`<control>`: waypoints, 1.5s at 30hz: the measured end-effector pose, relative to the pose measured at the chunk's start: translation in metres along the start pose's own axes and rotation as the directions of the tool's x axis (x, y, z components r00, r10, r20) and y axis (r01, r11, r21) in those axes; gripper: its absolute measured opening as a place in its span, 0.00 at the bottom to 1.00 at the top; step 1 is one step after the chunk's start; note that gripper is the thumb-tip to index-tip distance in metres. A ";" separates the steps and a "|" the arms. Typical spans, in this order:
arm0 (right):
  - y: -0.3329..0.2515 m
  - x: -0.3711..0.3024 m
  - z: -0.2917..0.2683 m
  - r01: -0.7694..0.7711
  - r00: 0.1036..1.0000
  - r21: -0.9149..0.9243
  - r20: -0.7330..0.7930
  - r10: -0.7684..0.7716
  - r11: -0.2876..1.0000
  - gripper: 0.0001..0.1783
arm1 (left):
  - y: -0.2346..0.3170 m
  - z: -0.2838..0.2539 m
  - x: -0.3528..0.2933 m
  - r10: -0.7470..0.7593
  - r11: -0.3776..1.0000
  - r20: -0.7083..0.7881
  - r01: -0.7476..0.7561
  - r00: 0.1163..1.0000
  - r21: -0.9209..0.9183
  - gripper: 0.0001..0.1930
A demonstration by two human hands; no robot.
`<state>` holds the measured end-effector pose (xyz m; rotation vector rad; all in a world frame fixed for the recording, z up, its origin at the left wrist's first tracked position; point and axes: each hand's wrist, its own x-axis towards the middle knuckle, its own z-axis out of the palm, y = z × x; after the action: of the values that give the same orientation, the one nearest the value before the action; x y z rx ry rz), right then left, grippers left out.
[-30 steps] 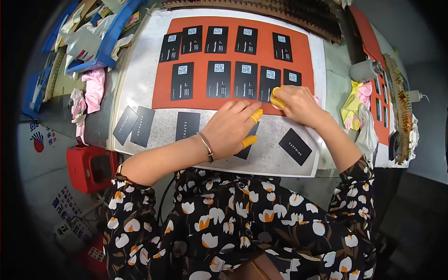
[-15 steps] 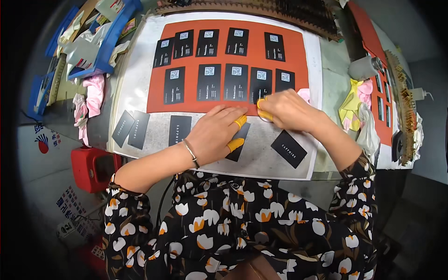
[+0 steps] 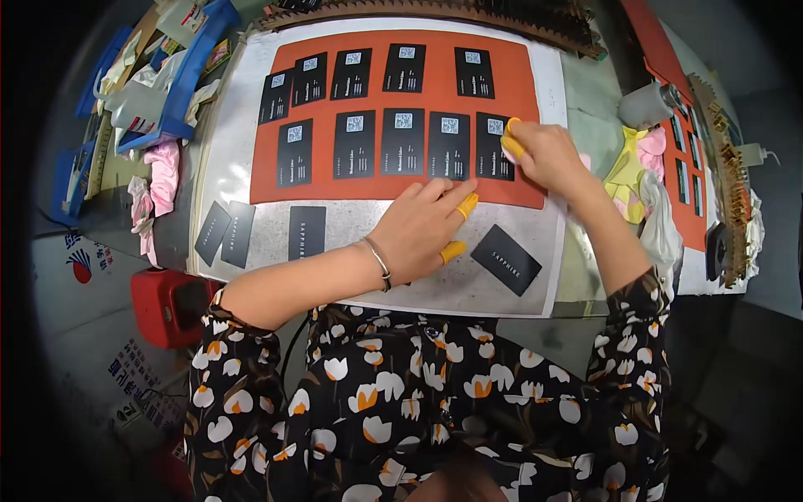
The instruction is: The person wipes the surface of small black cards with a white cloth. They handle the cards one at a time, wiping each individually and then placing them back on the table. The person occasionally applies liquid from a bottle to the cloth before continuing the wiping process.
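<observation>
An orange-red mat point(image 3: 401, 188) bears two rows of black cards with printed codes. At the right end of the near row, my right hand point(image 3: 545, 157) is closed, pinching a small pale pink wad point(image 3: 508, 156) against a black card point(image 3: 493, 134); its material is hard to make out. My left hand point(image 3: 422, 226) lies with fingers stretched out, its tips at the mat's near edge below another card point(image 3: 449, 146). Yellow finger cots cover some fingers of both hands. Near my left hand, a dark card point(image 3: 508, 260) lies to the right and another point(image 3: 306, 233) to the left.
Two overlapping dark cards point(image 3: 237, 234) lie at the near left. A blue rack point(image 3: 188, 92) with bottles and pink cloths point(image 3: 162, 176) stand left. On the right are a yellow cloth point(image 3: 623, 180), a grey bottle point(image 3: 644, 106) and another orange mat point(image 3: 690, 222). A brown toothed rack point(image 3: 452, 10) borders the back.
My right hand has moved right and away from me, from the mat's near edge onto the last card. My left hand has shifted slightly right. The whole view has shifted a little.
</observation>
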<state>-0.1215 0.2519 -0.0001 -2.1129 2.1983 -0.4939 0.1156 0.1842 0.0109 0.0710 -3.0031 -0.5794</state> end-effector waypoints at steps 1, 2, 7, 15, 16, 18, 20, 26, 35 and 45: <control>-0.005 0.004 0.003 0.038 0.998 0.039 -0.048 -0.036 0.999 0.05 | 0.001 0.001 -0.002 -0.002 1.000 -0.004 0.002 1.000 0.003 0.28; -0.013 0.002 0.008 0.122 0.992 0.043 -0.042 -0.120 0.992 0.05 | 0.002 0.003 -0.006 -0.003 1.000 -0.007 0.003 1.000 0.006 0.28; -0.009 0.013 0.009 0.171 0.984 0.029 -0.052 -0.170 0.985 0.04 | 0.003 0.002 -0.013 0.011 0.999 -0.041 -0.013 0.999 -0.035 0.28; 0.007 -0.061 -0.022 -0.276 0.939 0.554 -0.019 0.343 0.786 0.03 | -0.048 -0.045 -0.078 -0.188 0.982 -0.319 0.184 0.929 -0.043 0.28; 0.015 -0.070 -0.046 -0.334 0.905 0.731 0.073 0.418 0.596 0.05 | -0.069 -0.051 -0.091 -0.244 0.965 -0.385 0.261 0.890 -0.007 0.29; 0.017 -0.084 -0.049 -0.369 0.834 0.862 0.141 0.534 0.349 0.06 | -0.099 -0.062 -0.113 -0.405 0.892 -0.387 0.450 0.828 0.029 0.32; 0.018 -0.094 -0.034 -0.329 0.796 0.925 0.163 0.583 0.190 0.06 | -0.120 -0.070 -0.133 -0.428 0.874 -0.332 0.479 0.840 0.084 0.32; -0.008 -0.087 -0.001 -0.218 0.843 0.910 -0.007 0.538 0.354 0.05 | -0.131 -0.067 -0.143 -0.419 0.897 -0.242 0.441 0.875 0.043 0.33; -0.048 -0.029 -0.002 -0.019 0.994 0.105 -0.101 0.029 0.994 0.06 | -0.131 -0.064 -0.144 -0.428 0.897 -0.238 0.441 0.872 0.004 0.35; -0.052 -0.017 0.010 0.038 0.999 0.043 -0.026 -0.037 0.998 0.01 | -0.132 -0.058 -0.149 -0.427 0.893 -0.278 0.450 0.861 0.021 0.37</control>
<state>-0.0682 0.2662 0.0011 -2.1405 2.1439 -0.5686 0.2732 0.0500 0.0043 0.7934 -2.7424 -0.4278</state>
